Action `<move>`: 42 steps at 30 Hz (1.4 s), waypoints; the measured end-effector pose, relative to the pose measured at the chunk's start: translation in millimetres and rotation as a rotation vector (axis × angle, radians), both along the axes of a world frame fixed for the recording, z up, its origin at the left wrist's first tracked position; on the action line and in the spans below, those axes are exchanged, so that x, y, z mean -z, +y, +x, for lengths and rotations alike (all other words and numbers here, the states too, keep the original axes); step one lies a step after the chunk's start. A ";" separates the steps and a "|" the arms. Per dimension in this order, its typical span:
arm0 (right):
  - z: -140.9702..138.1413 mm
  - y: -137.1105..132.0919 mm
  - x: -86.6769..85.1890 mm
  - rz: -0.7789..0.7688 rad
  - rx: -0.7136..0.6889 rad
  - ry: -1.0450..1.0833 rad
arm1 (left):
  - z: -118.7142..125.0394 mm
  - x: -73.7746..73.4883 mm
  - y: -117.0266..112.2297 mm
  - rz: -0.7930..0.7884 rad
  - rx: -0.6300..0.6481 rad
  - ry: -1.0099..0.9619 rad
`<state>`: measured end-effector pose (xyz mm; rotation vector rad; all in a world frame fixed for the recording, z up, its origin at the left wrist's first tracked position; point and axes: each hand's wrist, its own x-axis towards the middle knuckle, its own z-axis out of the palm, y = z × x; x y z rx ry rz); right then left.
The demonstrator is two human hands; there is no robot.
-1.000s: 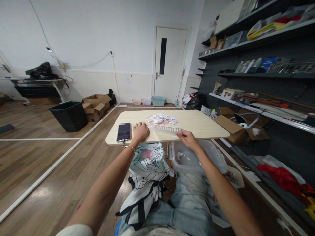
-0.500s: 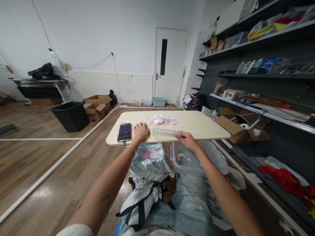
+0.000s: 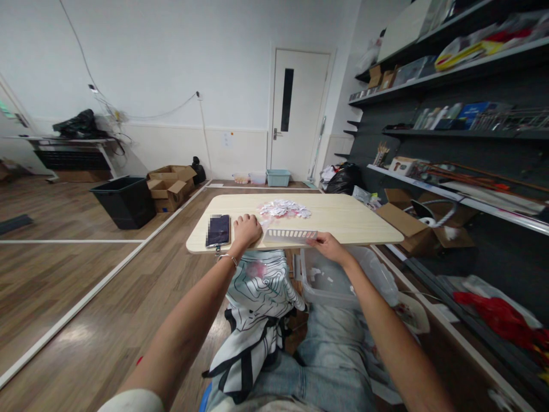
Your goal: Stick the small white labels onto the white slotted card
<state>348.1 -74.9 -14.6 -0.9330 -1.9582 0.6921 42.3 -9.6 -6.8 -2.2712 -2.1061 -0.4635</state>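
My right hand (image 3: 326, 245) pinches the right end of a translucent plastic strip with a row of slots (image 3: 287, 235), at the front edge of the pale wooden table (image 3: 364, 220). My left hand (image 3: 247, 230) rests on the tabletop by the strip's left end, fingers curled down. What lies under those fingertips, if anything, is hidden. Beyond the strip is a heap of small white pieces (image 3: 285, 208), with some pinkish colour around its base. A dark phone (image 3: 218, 230) lies left of my left hand.
Below the table's front right stands a clear plastic bin (image 3: 328, 286) with a few white pieces inside. A patterned cloth (image 3: 261, 292) hangs under the table's front edge. Shelves (image 3: 450, 134) and an open cardboard box (image 3: 422, 226) line the right; a black bin (image 3: 124, 203) stands left.
The slotted strip has tilted slightly and its right end sits a little farther right. Both hands stay in nearly the same places.
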 end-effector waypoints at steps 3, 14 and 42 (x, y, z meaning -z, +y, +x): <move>-0.7 1.9 3.7 -0.009 0.043 0.004 | -0.5 0.3 -0.3 -0.001 -0.001 0.002; -3.9 -2.0 1.6 0.055 -0.050 -0.003 | 0.1 1.4 0.7 0.003 -0.009 -0.005; -4.8 -10.5 -11.0 0.111 -0.028 0.002 | -0.7 1.3 1.1 0.014 0.000 -0.003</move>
